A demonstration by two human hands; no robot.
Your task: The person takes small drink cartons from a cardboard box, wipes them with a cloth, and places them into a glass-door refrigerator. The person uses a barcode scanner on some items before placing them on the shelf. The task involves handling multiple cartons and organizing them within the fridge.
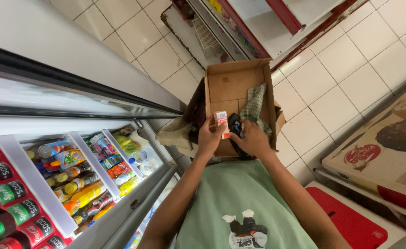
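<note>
Head view: my left hand (210, 137) pinches a small orange-and-white carton (221, 123) at the near rim of an open cardboard box (230, 83). My right hand (253, 140) reaches into the box beside a checked cloth (254, 107); whether its grip is closed I cannot tell. A drinks cooler (69, 170) crowds my left, a red shelf unit (276, 23) stands ahead. White floor tiles (346, 74) lie open to the right.
</note>
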